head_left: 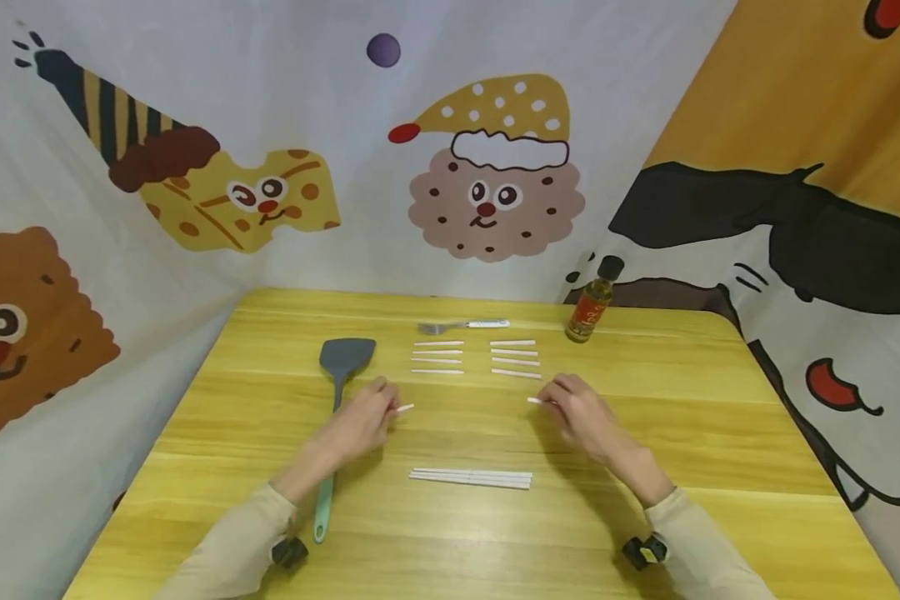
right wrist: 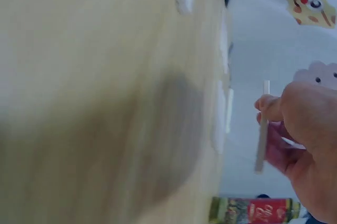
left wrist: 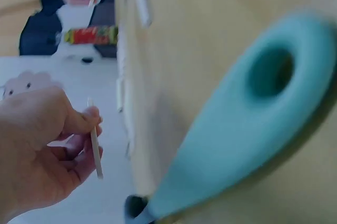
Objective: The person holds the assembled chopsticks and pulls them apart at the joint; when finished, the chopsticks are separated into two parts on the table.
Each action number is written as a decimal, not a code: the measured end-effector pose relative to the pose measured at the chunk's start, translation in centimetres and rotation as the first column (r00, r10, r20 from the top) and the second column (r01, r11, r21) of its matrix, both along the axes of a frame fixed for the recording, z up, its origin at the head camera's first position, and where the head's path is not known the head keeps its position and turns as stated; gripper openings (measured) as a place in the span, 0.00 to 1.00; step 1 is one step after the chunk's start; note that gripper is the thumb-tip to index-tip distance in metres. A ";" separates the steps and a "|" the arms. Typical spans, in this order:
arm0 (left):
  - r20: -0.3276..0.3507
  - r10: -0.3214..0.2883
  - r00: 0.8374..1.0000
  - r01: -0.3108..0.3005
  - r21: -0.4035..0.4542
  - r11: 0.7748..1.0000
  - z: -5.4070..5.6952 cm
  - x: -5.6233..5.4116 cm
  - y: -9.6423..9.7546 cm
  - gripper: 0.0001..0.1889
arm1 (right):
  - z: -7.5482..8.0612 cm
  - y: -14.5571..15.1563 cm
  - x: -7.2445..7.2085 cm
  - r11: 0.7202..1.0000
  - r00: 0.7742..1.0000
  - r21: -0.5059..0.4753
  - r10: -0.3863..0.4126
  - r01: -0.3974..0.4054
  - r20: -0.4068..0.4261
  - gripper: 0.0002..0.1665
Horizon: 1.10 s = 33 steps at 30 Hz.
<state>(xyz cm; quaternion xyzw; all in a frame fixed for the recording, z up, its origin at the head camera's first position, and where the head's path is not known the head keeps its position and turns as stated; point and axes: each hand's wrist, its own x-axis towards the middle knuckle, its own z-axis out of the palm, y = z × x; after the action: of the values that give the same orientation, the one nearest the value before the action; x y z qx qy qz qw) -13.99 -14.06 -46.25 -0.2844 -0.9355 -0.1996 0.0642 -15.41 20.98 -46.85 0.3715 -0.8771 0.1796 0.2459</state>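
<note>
My left hand [head_left: 363,418] pinches a short white stick [left wrist: 96,153] between thumb and fingertips, held above the table left of centre. On the other side, my right hand [head_left: 587,421] grips another short white stick [right wrist: 261,150] in the same way. Between and beyond the hands, several short white sticks lie in two columns, a left column [head_left: 437,361] and a right column [head_left: 516,362]. Closer to the front, a few longer white sticks [head_left: 470,477] lie side by side.
A spatula with a grey blade [head_left: 347,354] and green handle [head_left: 323,508] lies under the left forearm. Behind the columns rests a fork [head_left: 487,324]. A bottle with a red label [head_left: 589,311] stands at the back right, before a printed curtain [head_left: 307,100].
</note>
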 end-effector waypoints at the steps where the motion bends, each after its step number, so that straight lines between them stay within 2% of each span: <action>1: 0.004 0.019 1.000 -0.019 0.021 1.000 0.2 -0.3 -0.6 0.07 | 0.2 0.7 -0.2 1.000 1.000 -0.008 -0.018 0.018 0.002 0.12; 4: -0.007 0.008 1.000 -0.007 0.070 0.998 0.9 -1.1 -1.3 0.05 | 0.8 1.6 -0.8 0.999 0.999 0.036 -0.024 0.023 0.033 0.09; 7: -0.008 -0.021 1.000 0.021 0.075 0.997 1.4 -1.9 -0.7 0.03 | 1.0 1.4 -1.3 0.996 0.997 0.087 -0.018 0.012 0.072 0.09; 12: 0.053 -0.033 0.998 0.030 0.059 0.998 1.7 -3.1 0.6 0.03 | 1.2 0.8 -2.2 0.989 0.989 0.144 -0.052 0.032 0.137 0.13; 16: 0.081 -0.042 0.996 0.038 0.053 0.998 1.6 -4.1 1.4 0.07 | 1.4 0.4 -2.9 0.986 0.975 0.165 -0.060 0.024 0.213 0.17; 25: 0.160 -0.072 0.984 0.059 0.086 0.995 0.9 -6.1 3.0 0.11 | 1.2 -0.7 -4.5 0.986 0.948 0.167 -0.064 0.012 0.312 0.15; 33: 0.164 -0.080 0.983 0.064 0.100 0.993 -0.6 -7.6 4.0 0.10 | 0.5 -1.0 -5.4 0.986 0.935 0.165 -0.068 0.010 0.349 0.14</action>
<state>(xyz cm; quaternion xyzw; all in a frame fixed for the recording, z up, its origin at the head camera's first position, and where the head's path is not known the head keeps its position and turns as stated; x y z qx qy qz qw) -21.56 -10.04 -46.82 -0.2968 -0.9162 -0.2690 -0.0089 -20.83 19.96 -46.31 0.3342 -0.9258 0.1673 0.0573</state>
